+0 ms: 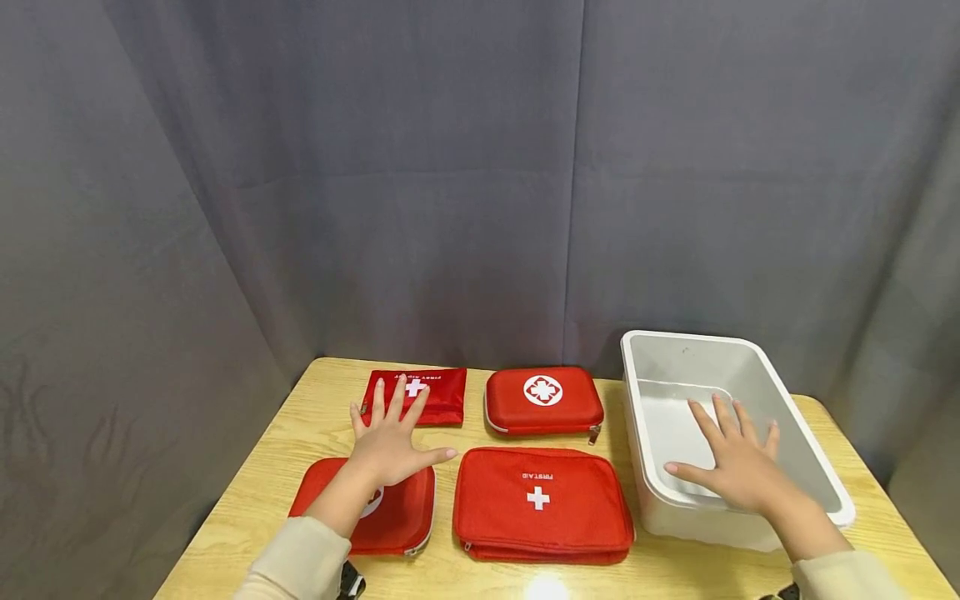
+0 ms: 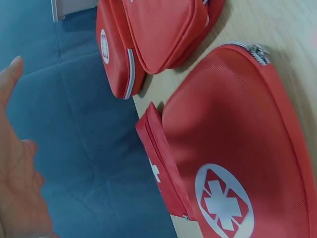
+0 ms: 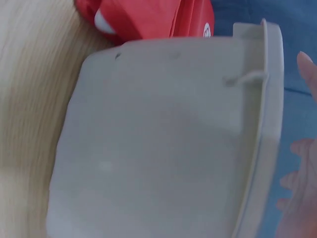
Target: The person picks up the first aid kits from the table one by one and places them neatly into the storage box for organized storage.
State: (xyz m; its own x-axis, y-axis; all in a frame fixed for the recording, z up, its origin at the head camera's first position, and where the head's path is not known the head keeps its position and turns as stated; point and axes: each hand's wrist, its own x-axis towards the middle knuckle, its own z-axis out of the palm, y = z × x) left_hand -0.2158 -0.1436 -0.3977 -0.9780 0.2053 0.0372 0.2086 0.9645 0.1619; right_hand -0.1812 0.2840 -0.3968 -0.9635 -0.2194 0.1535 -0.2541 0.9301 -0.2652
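Observation:
In the head view my left hand (image 1: pixel 386 446) is held with fingers spread above the front-left hard red case (image 1: pixel 405 517), its fingertips overlapping the flat red pouch (image 1: pixel 450 396) behind. My right hand (image 1: pixel 738 467) spreads its fingers over the near part of the white bin (image 1: pixel 813 450). Neither hand holds anything. The left wrist view shows the left hand (image 2: pixel 22 178) beside the large red case (image 2: pixel 237 124), apart from it. At the right edge of the right wrist view, the right hand (image 3: pixel 302 183) is beyond the rim of the bin (image 3: pixel 148 134).
Between the hands lie a soft red FIRST AID bag (image 1: pixel 540 533) at the front and a rounded red case (image 1: pixel 510 400) behind it. All stand on a light wooden table (image 1: pixel 232 517). A grey curtain (image 1: pixel 450 208) hangs behind the table and at its sides.

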